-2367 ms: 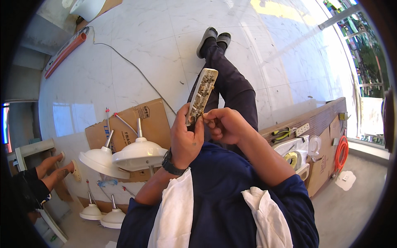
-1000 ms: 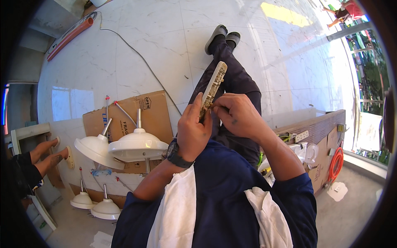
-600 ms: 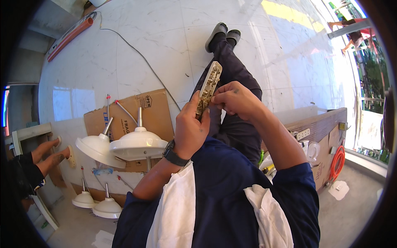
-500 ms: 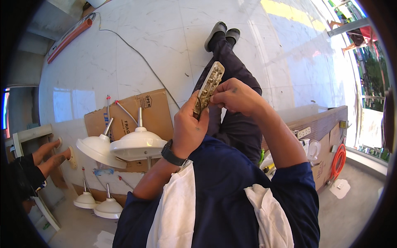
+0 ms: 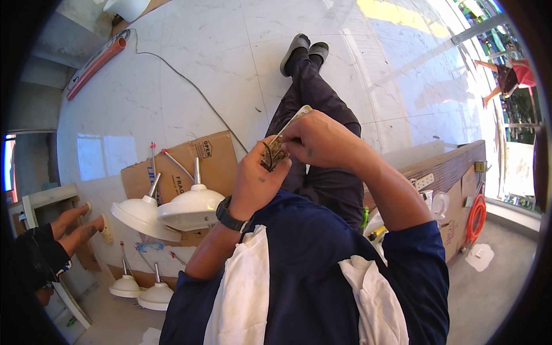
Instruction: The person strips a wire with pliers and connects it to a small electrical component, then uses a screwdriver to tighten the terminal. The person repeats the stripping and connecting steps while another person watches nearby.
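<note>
An opened power strip (image 5: pixel 275 152), a long pale casing with metal contacts and a dark wire showing inside, is held above my lap. My left hand (image 5: pixel 256 185), with a dark watch on the wrist, wraps round the near end of the casing. Over its inner side, my right hand (image 5: pixel 326 141) has its thumb and fingers pinched together at the contacts. Whatever lies between those fingertips is hidden. The casing's far end pokes out past my right knuckles.
White dome-shaped fixtures (image 5: pixel 192 208) with metal stems stand by flat cardboard (image 5: pixel 221 155) on the left. A dark cable (image 5: pixel 195 86) crosses the tiles. Another person's legs (image 5: pixel 72 230) are at far left. Right: a wooden board (image 5: pixel 443 164), white outlet strip (image 5: pixel 424 181), orange coiled hose (image 5: pixel 475 219).
Both hands have come slightly closer to me with the power strip. It is tilted lower, and my right hand now covers more of its far part.
</note>
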The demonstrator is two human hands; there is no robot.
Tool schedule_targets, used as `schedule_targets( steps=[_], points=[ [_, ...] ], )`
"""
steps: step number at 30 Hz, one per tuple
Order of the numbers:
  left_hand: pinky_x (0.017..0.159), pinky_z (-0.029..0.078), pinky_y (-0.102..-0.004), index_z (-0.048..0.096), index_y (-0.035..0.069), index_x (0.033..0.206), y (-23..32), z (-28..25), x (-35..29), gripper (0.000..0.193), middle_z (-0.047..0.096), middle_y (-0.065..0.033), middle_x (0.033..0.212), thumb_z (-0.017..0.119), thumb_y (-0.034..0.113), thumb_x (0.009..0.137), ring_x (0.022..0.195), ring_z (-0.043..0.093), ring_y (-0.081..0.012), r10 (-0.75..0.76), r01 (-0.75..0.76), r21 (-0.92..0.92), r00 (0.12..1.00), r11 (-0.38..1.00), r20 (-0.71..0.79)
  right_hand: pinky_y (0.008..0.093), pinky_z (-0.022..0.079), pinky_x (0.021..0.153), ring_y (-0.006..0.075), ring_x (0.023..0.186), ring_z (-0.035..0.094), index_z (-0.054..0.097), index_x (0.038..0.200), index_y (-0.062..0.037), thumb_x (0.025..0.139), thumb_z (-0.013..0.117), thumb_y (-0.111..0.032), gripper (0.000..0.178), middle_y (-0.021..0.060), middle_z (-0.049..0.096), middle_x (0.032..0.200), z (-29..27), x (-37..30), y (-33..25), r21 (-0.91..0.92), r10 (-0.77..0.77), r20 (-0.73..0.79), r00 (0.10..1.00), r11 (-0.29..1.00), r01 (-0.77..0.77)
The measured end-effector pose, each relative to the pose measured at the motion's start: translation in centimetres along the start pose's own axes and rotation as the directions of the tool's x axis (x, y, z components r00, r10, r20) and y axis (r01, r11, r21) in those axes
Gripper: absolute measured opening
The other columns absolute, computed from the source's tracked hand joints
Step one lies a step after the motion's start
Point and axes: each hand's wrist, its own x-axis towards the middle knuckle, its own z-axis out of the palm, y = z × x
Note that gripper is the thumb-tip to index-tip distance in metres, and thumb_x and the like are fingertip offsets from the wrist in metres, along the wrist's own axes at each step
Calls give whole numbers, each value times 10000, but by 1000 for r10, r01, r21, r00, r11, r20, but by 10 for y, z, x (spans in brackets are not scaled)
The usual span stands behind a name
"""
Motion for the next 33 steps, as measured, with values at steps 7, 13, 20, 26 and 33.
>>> schedule_targets(
  steps=[7,13,20,26,33],
  points=[
    [841,552,-272,679,-16,1349,-2,0,3,391,789,-57,1058,739,74,974,939,696,-81,-56,55,66,998,996,23,471,559,821,384,899,710,755,945,16,887,704,-80,123,176,736,921,1,-7,0,-64,-92,33,995,994,94],
    [821,550,-283,688,-16,1318,-4,-1,0,374,779,-62,995,759,114,974,909,699,-95,-69,47,187,991,981,115,465,562,821,386,903,710,752,981,19,922,703,-71,118,165,740,966,-7,-11,4,-32,-93,-40,995,995,92],
    [694,571,-292,634,-30,1294,-1,-12,9,374,748,-63,941,771,132,986,735,683,-121,-16,30,104,992,994,-128,440,525,670,356,675,687,745,959,34,1015,684,-224,271,193,714,757,-7,-27,-2,239,211,-232,949,959,-155],
    [641,560,-265,552,-22,1281,5,-3,12,357,711,-65,938,741,110,1009,709,669,-100,-78,72,-38,972,997,-220,343,503,599,154,653,658,729,1026,104,1005,754,-437,542,139,670,663,28,-26,-20,676,477,-134,869,685,-272],
    [821,589,-335,474,-24,1276,-10,14,8,329,700,-129,1031,686,66,1040,918,715,-185,224,-197,127,941,972,-255,407,585,707,330,738,725,730,1091,85,893,826,-335,474,206,729,889,58,-21,-34,408,312,-472,825,906,-109]
  ],
)
